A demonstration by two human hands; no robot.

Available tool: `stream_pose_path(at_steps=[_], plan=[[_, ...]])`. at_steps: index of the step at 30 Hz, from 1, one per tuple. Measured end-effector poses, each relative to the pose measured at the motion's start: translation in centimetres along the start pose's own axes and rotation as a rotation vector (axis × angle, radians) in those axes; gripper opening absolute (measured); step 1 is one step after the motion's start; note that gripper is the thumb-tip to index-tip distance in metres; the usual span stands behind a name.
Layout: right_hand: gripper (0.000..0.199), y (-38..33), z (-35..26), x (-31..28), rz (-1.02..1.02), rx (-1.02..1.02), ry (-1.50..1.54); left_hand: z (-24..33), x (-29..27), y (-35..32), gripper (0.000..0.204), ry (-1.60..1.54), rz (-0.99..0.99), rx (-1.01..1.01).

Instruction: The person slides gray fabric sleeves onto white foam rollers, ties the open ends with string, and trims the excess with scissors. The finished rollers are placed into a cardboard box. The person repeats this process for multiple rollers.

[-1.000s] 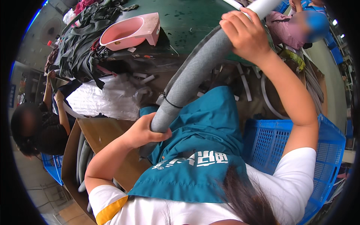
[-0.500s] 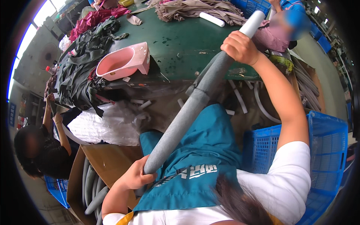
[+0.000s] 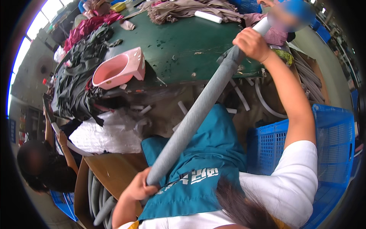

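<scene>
A long foam tube slants across my lap, its white end pointing up to the far right. Grey fabric sleeve covers most of its length, smooth along the middle and bunched just below my right hand. That right hand wraps round the tube where the cloth meets the bare white foam. Near my waist my left hand is closed round the lower, covered end. The tube passes over my teal apron, and its lowest tip is hidden by my left hand.
A green table ahead bears a pink plastic basin, dark cloth strips and a white tube piece. A cardboard box of grey tubes stands left, a blue crate right. Co-workers are at far left and far right.
The bunched cloth has moved up the tube to just below my right hand, leaving the middle smooth. Both hands stay closed on the tube. The view has shifted slightly.
</scene>
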State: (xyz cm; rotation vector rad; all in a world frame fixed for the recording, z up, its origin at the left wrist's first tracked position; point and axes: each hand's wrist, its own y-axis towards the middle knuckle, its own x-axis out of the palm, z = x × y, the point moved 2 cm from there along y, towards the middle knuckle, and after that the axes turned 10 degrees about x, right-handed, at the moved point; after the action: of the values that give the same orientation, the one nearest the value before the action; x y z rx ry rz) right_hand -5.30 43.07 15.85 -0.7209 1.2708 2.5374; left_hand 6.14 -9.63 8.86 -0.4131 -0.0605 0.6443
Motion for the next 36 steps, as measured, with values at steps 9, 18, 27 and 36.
stream_pose_path(at_steps=[9, 18, 27, 36], plan=[[0.017, 6.7, -12.2, 2.0, -0.040, 0.037, 0.177, 1.1, -4.0, 4.1, 0.060, 0.330, 0.086, 0.110], [0.012, 8.4, -14.1, -0.1, 0.189, 0.049, 0.193, 9.6, 0.5, 8.0, 0.043, -0.183, -0.097, 0.022], [0.027, 5.0, -8.3, 2.2, 0.093, 0.190, 0.379, 14.4, -2.8, 3.8, 0.042, -0.074, -0.024, -0.160], [0.019, 7.3, -21.2, 1.1, 0.030, 0.045, 0.496, 10.5, -1.9, 1.9, 0.053, -0.168, -0.124, -0.441]])
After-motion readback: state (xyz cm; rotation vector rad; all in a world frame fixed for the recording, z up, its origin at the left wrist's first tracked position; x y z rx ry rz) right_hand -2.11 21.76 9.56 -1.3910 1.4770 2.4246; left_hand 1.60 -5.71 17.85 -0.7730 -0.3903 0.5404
